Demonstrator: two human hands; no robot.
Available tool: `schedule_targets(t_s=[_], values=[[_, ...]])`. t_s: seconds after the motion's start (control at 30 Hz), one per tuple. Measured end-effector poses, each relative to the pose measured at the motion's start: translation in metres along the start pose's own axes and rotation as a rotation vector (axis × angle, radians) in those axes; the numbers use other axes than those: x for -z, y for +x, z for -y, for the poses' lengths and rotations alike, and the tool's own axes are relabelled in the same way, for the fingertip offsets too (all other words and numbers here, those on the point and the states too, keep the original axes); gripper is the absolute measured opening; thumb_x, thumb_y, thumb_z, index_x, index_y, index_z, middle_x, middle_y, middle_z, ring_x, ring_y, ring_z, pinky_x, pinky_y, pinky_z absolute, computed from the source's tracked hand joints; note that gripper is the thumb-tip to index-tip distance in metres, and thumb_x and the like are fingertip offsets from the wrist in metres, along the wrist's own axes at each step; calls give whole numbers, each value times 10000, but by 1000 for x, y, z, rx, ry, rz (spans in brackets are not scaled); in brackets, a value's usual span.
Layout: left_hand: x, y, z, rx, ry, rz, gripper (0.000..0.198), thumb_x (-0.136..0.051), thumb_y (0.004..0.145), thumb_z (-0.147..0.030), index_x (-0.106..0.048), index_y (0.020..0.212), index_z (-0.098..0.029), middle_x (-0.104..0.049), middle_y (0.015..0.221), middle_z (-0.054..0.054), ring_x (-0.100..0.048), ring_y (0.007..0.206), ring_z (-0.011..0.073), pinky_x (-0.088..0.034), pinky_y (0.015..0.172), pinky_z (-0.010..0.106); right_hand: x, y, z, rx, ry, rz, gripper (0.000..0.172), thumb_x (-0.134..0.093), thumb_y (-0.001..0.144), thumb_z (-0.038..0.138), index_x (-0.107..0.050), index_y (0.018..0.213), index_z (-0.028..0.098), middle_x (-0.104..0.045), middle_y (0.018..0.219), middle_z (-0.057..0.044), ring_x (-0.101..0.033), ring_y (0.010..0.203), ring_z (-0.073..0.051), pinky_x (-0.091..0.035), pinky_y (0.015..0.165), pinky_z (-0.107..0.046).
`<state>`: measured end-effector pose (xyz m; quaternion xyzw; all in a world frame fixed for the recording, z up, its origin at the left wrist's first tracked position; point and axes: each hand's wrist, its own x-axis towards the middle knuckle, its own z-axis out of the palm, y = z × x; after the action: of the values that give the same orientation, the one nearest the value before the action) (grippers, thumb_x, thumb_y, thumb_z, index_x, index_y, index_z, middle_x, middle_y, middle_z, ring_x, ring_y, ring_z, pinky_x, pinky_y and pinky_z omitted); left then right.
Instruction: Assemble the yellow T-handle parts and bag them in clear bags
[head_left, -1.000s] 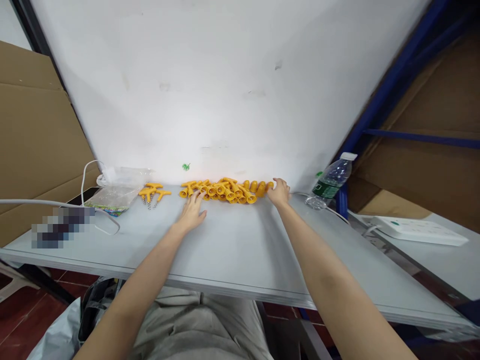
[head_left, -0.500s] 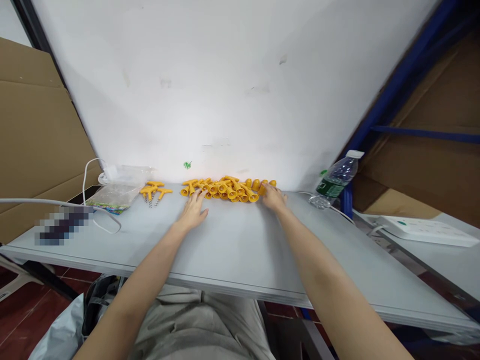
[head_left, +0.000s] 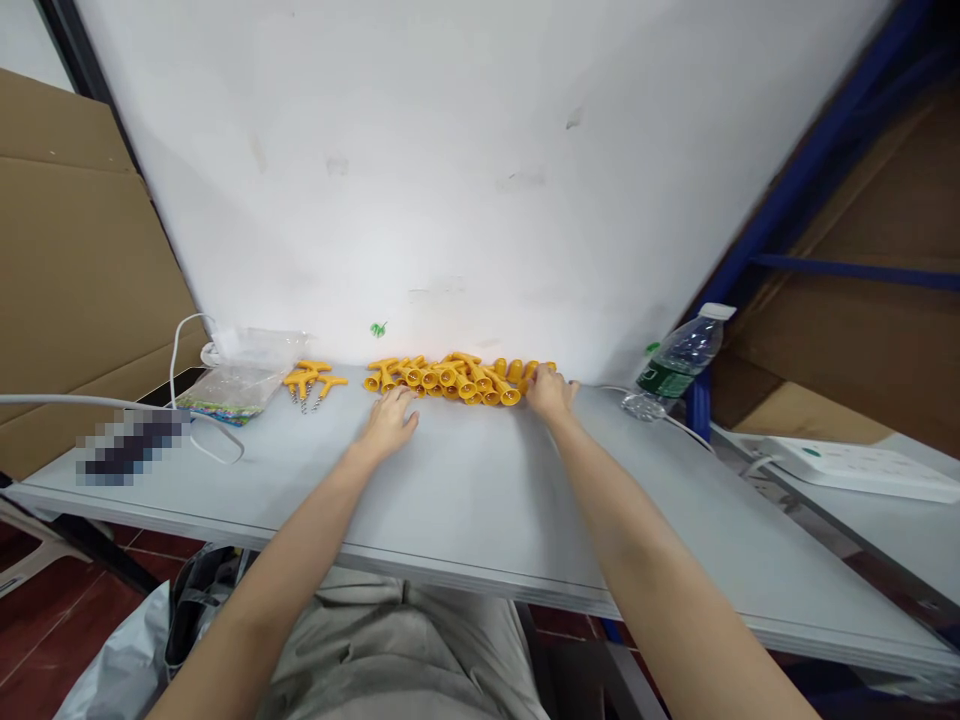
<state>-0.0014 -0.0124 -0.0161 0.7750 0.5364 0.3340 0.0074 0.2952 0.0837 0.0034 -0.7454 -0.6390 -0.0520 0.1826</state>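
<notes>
A pile of several yellow T-shaped plastic parts [head_left: 457, 378] lies against the white wall at the back of the grey table [head_left: 465, 490]. My left hand [head_left: 390, 420] rests flat on the table, fingers spread, its tips at the pile's left end. At the pile's right end my right hand [head_left: 550, 392] has curled fingers touching the yellow parts. A smaller group of yellow T-handled parts with metal screws [head_left: 311, 381] lies apart to the left.
A clear plastic bag [head_left: 232, 380] and a white cable [head_left: 187, 400] lie at the back left. A water bottle [head_left: 675, 362] lies tilted at the back right. A white power strip [head_left: 855, 465] sits on the neighbouring table. Cardboard stands on both sides.
My right hand drew slightly left along the pile's right end, then settled on it. My left hand has barely shifted.
</notes>
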Motion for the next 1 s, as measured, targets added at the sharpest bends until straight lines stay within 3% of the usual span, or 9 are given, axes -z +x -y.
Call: schedule_targets(t_s=[0.07, 0.17, 0.3, 0.37, 0.53, 0.63, 0.8, 0.9, 1.0], values=[[6, 2, 0, 67, 26, -8, 298, -504, 862, -198, -624, 1135, -188, -624, 1227, 102, -561, 1173, 250, -439, 1023, 423, 4, 0, -1, -3, -23, 2, 302, -330, 932, 136, -540, 1147, 116, -649, 1104, -184, -579, 1067, -279, -346, 939, -435], [19, 7, 10, 299, 113, -62, 294, -465, 879, -219, -634, 1116, -178, -640, 1207, 129, -563, 1172, 284, -417, 1027, 458, 10, 3, -6, 16, -45, 44, 360, -316, 933, 123, -521, 1229, 120, -647, 1144, -190, -598, 1064, -275, -372, 923, -414], [39, 16, 40, 637, 227, -67, 384, -507, 837, -224, -584, 1208, -164, -600, 1274, 189, -502, 1248, 355, -389, 1018, 534, 18, 7, -16, 90, -90, 129, 368, -328, 931, 140, -603, 1174, 168, -612, 1262, -157, -585, 1124, -278, -408, 912, -406], [45, 22, 60, 707, 260, 1, 423, -547, 796, -199, -575, 1214, -145, -581, 1294, 227, -489, 1266, 378, -391, 1009, 533, 19, 8, -23, 82, -104, 145, 342, -368, 915, 156, -640, 1121, 177, -621, 1256, -142, -596, 1112, -271, -433, 885, -378], [53, 29, 99, 725, 389, 235, 475, -594, 713, -95, -597, 1187, -119, -598, 1257, 259, -526, 1243, 379, -429, 984, 460, 16, 6, -38, 82, -69, 303, 255, -495, 858, 211, -700, 998, 155, -697, 1076, -142, -650, 982, -272, -475, 771, -317], [54, 28, 110, 650, 444, 276, 400, -557, 739, -85, -633, 1128, -142, -627, 1224, 219, -562, 1208, 336, -448, 969, 401, 11, 1, -43, 89, -44, 333, 306, -424, 895, 197, -708, 996, 142, -714, 1020, -152, -657, 971, -283, -478, 778, -333], [53, 29, 114, 557, 386, 270, 514, -578, 731, -100, -568, 1244, -140, -630, 1236, 207, -594, 1176, 307, -465, 933, 347, 2, -13, -45, 134, 28, 230, 445, -350, 946, 188, -533, 1348, 132, -610, 1282, -183, -601, 1139, -274, -443, 904, -343], [53, 34, 110, 624, 230, 284, 570, -657, 665, -147, -581, 1229, -173, -718, 1023, 153, -665, 1034, 307, -493, 853, 337, 0, -21, -45, 186, -4, 220, 487, -388, 918, 166, -498, 1391, 209, -579, 1331, -145, -589, 1148, -275, -439, 919, -361], [54, 39, 105, 700, 183, 395, 369, -678, 652, -174, -663, 1021, -188, -705, 691, 81, -704, 816, 297, -500, 765, 339, 5, -27, -41, 201, -112, 207, 448, -385, 898, 139, -583, 1296, 187, -602, 1291, -158, -569, 1169, -293, -427, 937, -403]])
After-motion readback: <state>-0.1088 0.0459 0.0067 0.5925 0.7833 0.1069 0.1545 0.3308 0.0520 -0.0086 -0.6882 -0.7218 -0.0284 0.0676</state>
